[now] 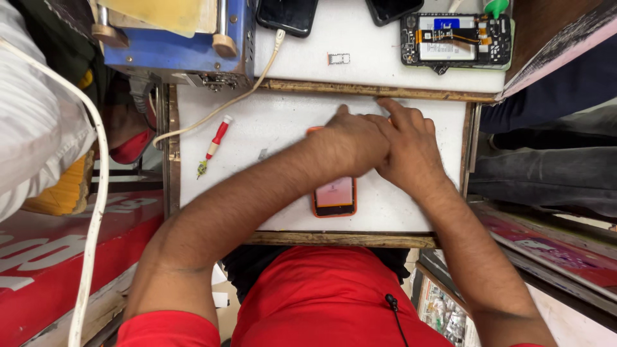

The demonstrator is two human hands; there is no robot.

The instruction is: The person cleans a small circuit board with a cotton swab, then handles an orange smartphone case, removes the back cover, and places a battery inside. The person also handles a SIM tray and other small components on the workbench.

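Note:
A phone in an orange case point(334, 198) lies face up on the white work board point(276, 125), its lit pinkish screen toward me. My left hand point(350, 142) presses down on the phone's far half, fingers bent over it. My right hand point(408, 144) lies beside and partly over the left, index finger stretched toward the board's far edge. Both hands cover the phone's upper part, so what the fingers grip there is hidden.
A small red-handled screwdriver point(214, 144) lies left of the phone. On the upper shelf are an opened phone with exposed boards point(456, 40), two dark phones point(287, 14), a SIM tray point(339, 58), and a blue machine point(177, 48). A white cable point(222, 108) crosses the board.

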